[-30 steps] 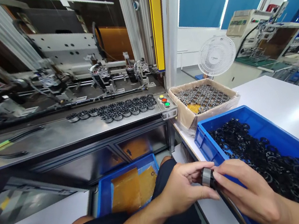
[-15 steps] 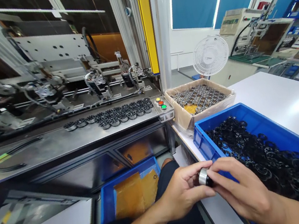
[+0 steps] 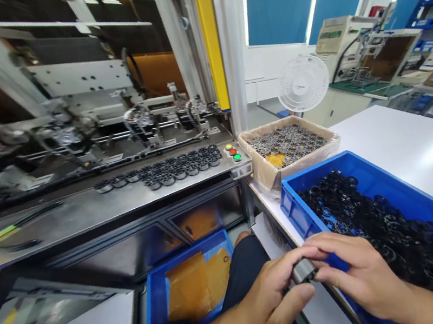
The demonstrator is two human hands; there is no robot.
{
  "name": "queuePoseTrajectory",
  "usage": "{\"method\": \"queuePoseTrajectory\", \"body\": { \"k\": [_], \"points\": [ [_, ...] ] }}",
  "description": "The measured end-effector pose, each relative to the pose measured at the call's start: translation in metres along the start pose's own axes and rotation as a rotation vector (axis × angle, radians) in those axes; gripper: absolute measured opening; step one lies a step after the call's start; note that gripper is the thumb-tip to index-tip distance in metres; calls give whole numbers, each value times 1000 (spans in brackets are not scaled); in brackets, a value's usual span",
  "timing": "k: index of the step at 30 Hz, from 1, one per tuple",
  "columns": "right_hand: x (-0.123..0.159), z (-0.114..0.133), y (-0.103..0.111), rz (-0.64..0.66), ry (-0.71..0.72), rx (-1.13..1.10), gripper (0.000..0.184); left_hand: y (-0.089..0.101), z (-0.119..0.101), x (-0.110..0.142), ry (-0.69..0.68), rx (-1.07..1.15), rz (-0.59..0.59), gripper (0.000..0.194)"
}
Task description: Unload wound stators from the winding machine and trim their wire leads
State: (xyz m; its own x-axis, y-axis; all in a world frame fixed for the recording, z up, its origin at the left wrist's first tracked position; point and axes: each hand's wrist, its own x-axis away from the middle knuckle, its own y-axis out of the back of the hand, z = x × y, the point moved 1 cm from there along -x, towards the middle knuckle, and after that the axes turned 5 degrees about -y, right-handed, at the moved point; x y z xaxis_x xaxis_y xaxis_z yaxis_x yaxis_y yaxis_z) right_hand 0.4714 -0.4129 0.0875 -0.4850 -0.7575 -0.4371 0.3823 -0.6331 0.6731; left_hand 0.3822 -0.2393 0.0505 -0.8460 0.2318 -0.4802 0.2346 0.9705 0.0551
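Observation:
Over my lap, a short silver metal ring (image 3: 304,270) with a black plastic edge is held between both hands. My left hand (image 3: 269,299) curls round its left side, thumb below and fingers above. At the right side, the fingers of my right hand (image 3: 359,273) pinch its edge; their tips partly cover it. Just right of my hands stands a blue bin (image 3: 378,172) with many loose black plastic rings (image 3: 391,224) inside. Similar silver-and-black ring parts (image 3: 178,168) stand in rows on the metal ledge (image 3: 131,194) ahead.
A lined carton (image 3: 261,168) of flat grey parts sits behind the bin, near a white fan (image 3: 302,82). Pliers (image 3: 17,229) lie at the ledge's left, and a button box (image 3: 236,160) at its right. Below is a blue tray (image 3: 151,298) with brown sheets.
The ring has turned in my fingers, its silver side now tilted more upward, and both hands have shifted slightly lower. The view has moved a little; other things stay in place.

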Motion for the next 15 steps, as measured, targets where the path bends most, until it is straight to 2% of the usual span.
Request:
{"method": "queuePoseTrajectory", "body": {
  "k": [6,9,12,14,15],
  "points": [
    [-5,2,2,-46,113,151,29,2,8,1,-87,50,42,45],
    [-5,11,0,-34,68,104,23,-3,12,4,-157,1,35,43],
    [-2,12,-1,1,31,77,25,-5,9,8,-169,-25,41,43],
    [4,4,0,-4,47,137,34,5,3,12,-151,-112,43,46],
    [8,-5,2,-20,47,185,41,15,0,14,-132,-217,17,46]
  ]
}}
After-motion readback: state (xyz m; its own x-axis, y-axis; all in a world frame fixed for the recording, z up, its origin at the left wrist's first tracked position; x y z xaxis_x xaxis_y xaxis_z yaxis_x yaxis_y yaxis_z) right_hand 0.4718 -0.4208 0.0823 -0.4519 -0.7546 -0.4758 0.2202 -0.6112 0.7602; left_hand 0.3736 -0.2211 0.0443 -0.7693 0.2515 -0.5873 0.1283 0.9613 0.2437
